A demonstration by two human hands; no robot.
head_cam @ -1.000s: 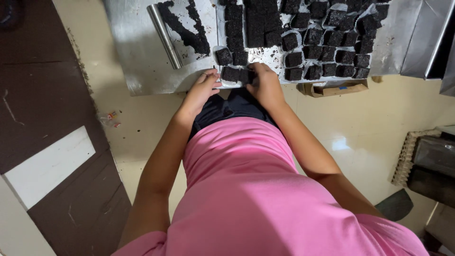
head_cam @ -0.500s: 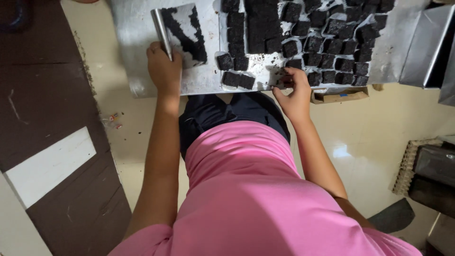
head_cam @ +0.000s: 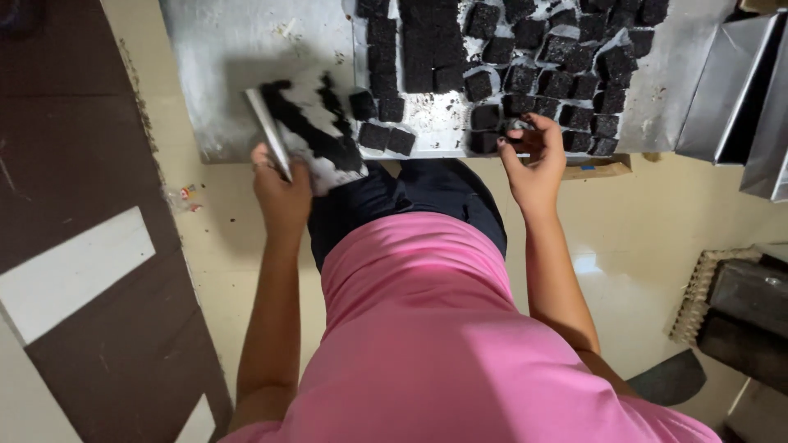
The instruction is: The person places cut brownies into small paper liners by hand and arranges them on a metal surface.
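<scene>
My left hand (head_cam: 281,190) grips the near end of a flat metal tray (head_cam: 268,130) lined with white paper (head_cam: 324,164) that carries dark crumbs. The tray tilts and hangs over the front edge of the metal table (head_cam: 222,74). My right hand (head_cam: 533,160) is at the table's front edge, fingers curled onto a dark cake square (head_cam: 486,141). Several more cut dark cake squares (head_cam: 525,78) lie in rows on the sheet beyond it, with an uncut dark slab (head_cam: 427,49) to their left.
Empty metal baking pans (head_cam: 739,90) stand on the table at the right. A strip of cardboard (head_cam: 597,170) sticks out under the table edge. A dark brown panel with white patches (head_cam: 74,246) is at the left, and a crate (head_cam: 739,303) sits on the pale floor at the right.
My left hand left the table's front edge, took hold of the crumb-covered tray at the left and drew it toward my body. My right hand stayed by the front cake squares.
</scene>
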